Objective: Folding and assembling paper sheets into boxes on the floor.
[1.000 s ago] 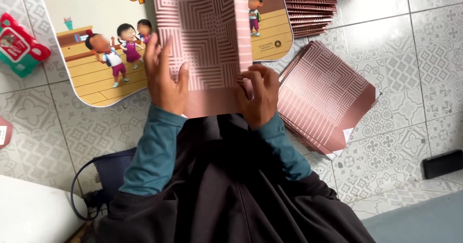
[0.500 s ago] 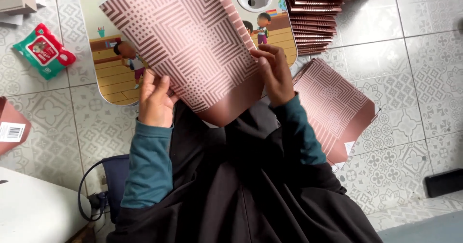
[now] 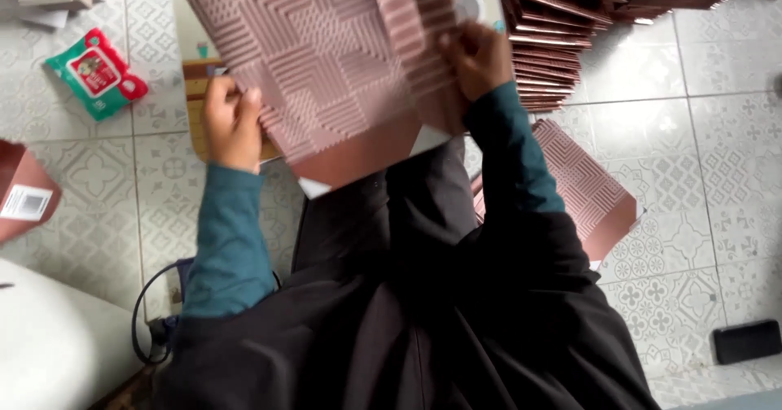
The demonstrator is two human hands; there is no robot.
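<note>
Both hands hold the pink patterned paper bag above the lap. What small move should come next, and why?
Probably press the folded side panel flat with the right hand while the left hand steadies the other edge. The pink patterned bag hangs tilted over the lap, its side strip near the right fingers standing slightly raised, and the flat bags beside the right arm lie fully flattened.

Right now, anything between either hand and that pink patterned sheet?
Nothing visible. The left hand grips the pink patterned sheet at its left edge and the right hand holds its right side; both are in direct contact.
</note>
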